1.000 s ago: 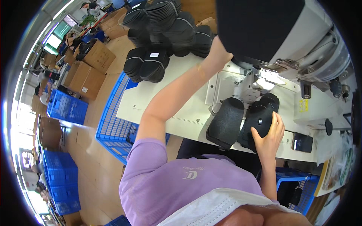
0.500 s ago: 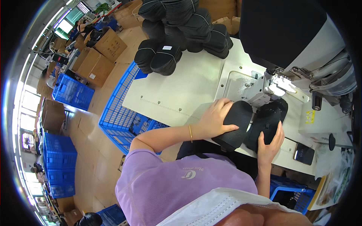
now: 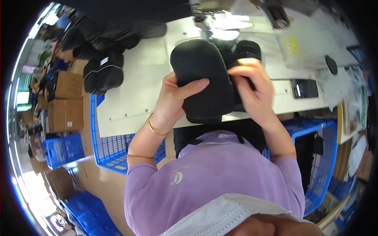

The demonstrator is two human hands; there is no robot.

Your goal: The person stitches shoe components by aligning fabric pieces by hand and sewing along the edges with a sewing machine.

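Both hands grip one black padded piece (image 3: 204,80), lifted just above the near edge of the white desk (image 3: 130,98). The left hand (image 3: 177,98) clamps its left side, thumb across the face; the right hand (image 3: 254,88) pinches what seems a second black part behind it. Keep the edges aligned and the grip firm.

Matt black cloth, softly padded and finely textured, on the shoe upper (image 3: 202,78) gripped in both hands. Same dull black fabric on the stacked pieces (image 3: 103,72) left of it. Smooth, pale laminate on the bench (image 3: 134,94), faintly shiny. Glossy moulded plastic on the blue crate (image 3: 106,151) below the bench. Rough brown cardboard on the boxes (image 3: 65,114). Polished metal on the bracelet (image 3: 154,129).
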